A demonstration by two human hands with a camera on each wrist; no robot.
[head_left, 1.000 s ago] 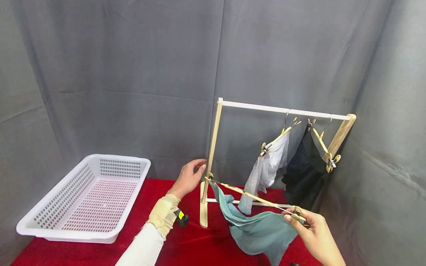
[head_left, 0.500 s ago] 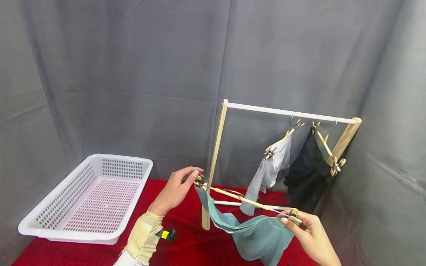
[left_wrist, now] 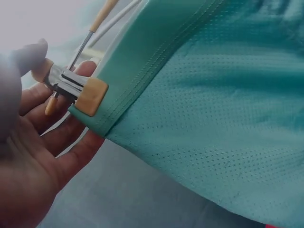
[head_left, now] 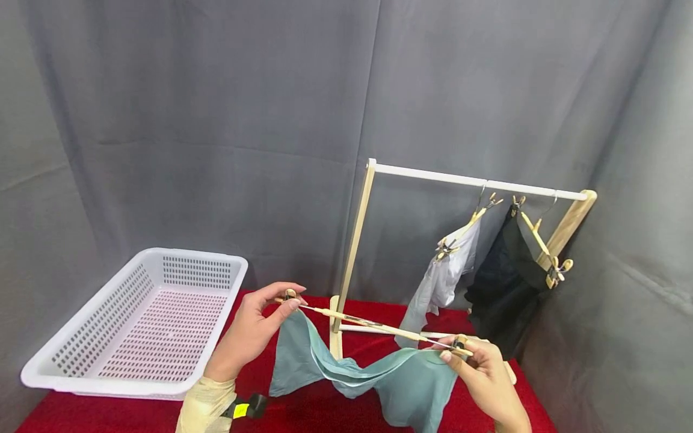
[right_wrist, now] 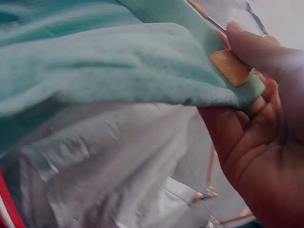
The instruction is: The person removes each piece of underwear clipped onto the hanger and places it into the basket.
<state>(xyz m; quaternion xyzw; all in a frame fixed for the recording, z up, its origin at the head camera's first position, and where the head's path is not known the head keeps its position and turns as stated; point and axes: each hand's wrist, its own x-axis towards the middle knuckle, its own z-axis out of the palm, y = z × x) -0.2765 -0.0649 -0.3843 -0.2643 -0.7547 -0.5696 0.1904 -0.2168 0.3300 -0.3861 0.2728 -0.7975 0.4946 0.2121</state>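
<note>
A wooden clip hanger (head_left: 373,325) lies level between my hands, with a teal garment (head_left: 400,379) clipped at both ends and sagging below it. My left hand (head_left: 254,328) pinches the hanger's left clip (left_wrist: 88,96), where the teal waistband (left_wrist: 142,61) is caught. My right hand (head_left: 479,376) pinches the right clip (right_wrist: 230,67) with the cloth's other corner. The hanger is in front of the rack (head_left: 354,246), low over the red table (head_left: 303,415).
A white perforated basket (head_left: 135,319) sits on the table at left. The wooden rack's white rail (head_left: 476,182) carries two clip hangers at its right end, one with a white garment (head_left: 444,276), one with a black garment (head_left: 500,282). Grey curtain hangs all around.
Both hands have carried the hanger and teal garment leftward and a little toward me. My left hand left the rack's post and now pinches the hanger's left clip.
</note>
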